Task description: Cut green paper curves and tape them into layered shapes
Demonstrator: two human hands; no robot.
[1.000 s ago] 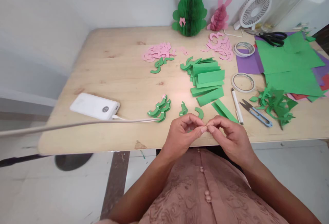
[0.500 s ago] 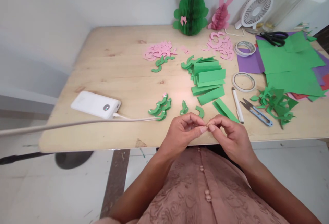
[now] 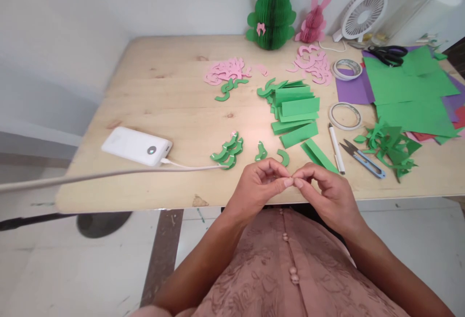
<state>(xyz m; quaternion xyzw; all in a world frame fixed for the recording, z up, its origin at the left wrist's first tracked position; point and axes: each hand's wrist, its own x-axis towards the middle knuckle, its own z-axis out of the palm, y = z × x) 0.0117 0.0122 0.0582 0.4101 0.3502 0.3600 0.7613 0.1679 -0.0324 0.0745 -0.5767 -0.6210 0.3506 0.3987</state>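
Left hand (image 3: 254,188): pinched, contents unclear
Right hand (image 3: 327,195): pinched, contents unclear
Paper strip (image 3: 318,155): left of pen (image 3: 336,149)
Snips (image 3: 359,154): right of pen

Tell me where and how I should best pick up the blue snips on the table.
Probably by the blue handles, with your right hand coming from the near right. The snips lie flat, handles toward you, dark pointed blades facing away, and the white pen lies close on their left.

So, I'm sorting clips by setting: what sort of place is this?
Probably an indoor papercraft workspace: the wooden table carries folded green paper strips, blue-handled snips and a green paper rabbit.
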